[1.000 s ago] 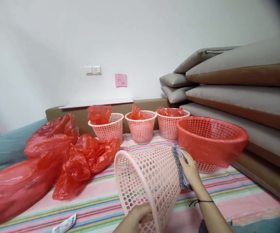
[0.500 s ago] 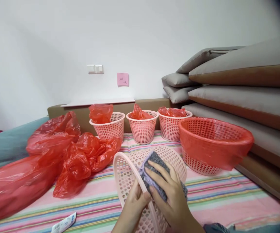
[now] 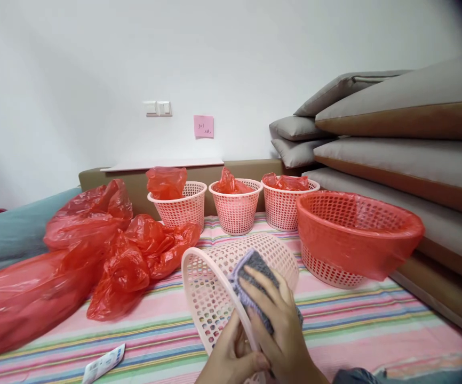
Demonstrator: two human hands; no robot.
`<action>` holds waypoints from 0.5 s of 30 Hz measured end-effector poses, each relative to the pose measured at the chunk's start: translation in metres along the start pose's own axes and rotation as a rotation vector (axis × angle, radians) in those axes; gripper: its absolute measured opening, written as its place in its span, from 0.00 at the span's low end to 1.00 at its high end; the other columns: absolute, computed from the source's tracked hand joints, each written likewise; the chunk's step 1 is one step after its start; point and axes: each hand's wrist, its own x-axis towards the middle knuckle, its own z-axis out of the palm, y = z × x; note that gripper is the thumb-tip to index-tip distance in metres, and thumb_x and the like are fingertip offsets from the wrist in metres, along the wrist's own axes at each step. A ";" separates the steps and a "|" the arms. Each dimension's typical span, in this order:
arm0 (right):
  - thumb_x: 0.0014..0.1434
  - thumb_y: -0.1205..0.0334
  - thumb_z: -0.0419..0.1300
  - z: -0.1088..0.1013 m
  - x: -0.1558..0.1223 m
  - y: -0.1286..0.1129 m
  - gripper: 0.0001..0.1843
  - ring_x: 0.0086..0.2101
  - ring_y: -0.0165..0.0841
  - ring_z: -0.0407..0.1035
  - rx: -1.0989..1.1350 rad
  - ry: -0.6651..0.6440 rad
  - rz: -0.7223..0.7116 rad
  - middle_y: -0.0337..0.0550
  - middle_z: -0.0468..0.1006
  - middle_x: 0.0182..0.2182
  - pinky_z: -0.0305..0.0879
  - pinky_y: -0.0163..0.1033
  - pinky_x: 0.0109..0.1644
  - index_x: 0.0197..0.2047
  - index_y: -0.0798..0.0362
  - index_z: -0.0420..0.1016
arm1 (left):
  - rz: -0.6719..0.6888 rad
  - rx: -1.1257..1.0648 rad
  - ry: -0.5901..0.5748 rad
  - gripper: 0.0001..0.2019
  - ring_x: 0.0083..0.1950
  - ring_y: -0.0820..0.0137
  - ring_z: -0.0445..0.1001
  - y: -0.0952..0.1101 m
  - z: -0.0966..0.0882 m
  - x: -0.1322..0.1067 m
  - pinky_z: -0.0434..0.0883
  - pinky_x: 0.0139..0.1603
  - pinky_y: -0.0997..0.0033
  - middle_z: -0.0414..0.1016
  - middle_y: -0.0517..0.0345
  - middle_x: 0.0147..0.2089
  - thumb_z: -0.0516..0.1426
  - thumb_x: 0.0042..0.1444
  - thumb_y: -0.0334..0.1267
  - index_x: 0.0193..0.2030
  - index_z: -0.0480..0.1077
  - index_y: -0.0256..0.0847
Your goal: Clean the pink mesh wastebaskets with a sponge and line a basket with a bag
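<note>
Since a second ago, right hand (image 3: pixel 283 322) and grey rag (image 3: pixel 259 261) moved from base end of pink basket (image 3: pixel 281 252) to its side, near rim. Head view: basket held tipped over striped cover (image 3: pixel 359 320), mouth facing left. Left hand (image 3: pixel 235 354) clamped on near part of rim. Right hand clamped over rag, fingers spread, rag against basket. Behind, three upright baskets (image 3: pixel 236 213), red bags (image 3: pixel 166 184) inside. Red-lined basket (image 3: pixel 331 269) just to right; crumpled red plastic (image 3: pixel 95 234) to left; cushions (image 3: pixel 407 154) stacked far right.
</note>
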 end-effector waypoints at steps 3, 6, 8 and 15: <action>0.65 0.59 0.51 -0.002 0.005 0.010 0.22 0.61 0.41 0.60 0.012 0.011 0.035 0.37 0.70 0.61 0.53 0.56 0.66 0.61 0.38 0.68 | -0.062 0.052 -0.015 0.43 0.67 0.47 0.63 0.002 -0.005 -0.007 0.61 0.66 0.48 0.66 0.45 0.66 0.70 0.44 0.47 0.67 0.61 0.47; 0.65 0.52 0.48 -0.009 0.014 0.082 0.23 0.59 0.45 0.64 -0.013 0.197 0.285 0.47 0.73 0.57 0.55 0.58 0.64 0.57 0.48 0.74 | -0.172 0.123 0.011 0.42 0.70 0.47 0.58 0.001 -0.009 -0.020 0.56 0.69 0.47 0.65 0.48 0.68 0.71 0.42 0.42 0.65 0.64 0.49; 0.63 0.47 0.47 -0.011 0.018 0.114 0.27 0.55 0.48 0.67 -0.023 0.308 0.432 0.54 0.75 0.55 0.58 0.60 0.62 0.54 0.53 0.76 | -0.220 0.175 0.033 0.44 0.71 0.46 0.55 -0.001 -0.010 -0.027 0.53 0.70 0.46 0.64 0.49 0.68 0.73 0.38 0.42 0.65 0.65 0.49; 0.63 0.59 0.54 -0.004 0.003 0.002 0.23 0.61 0.44 0.60 -0.026 -0.016 -0.053 0.36 0.69 0.62 0.54 0.57 0.64 0.62 0.36 0.69 | -0.260 0.228 -0.013 0.44 0.69 0.44 0.59 0.001 -0.011 -0.023 0.55 0.68 0.46 0.73 0.49 0.60 0.74 0.32 0.47 0.61 0.69 0.48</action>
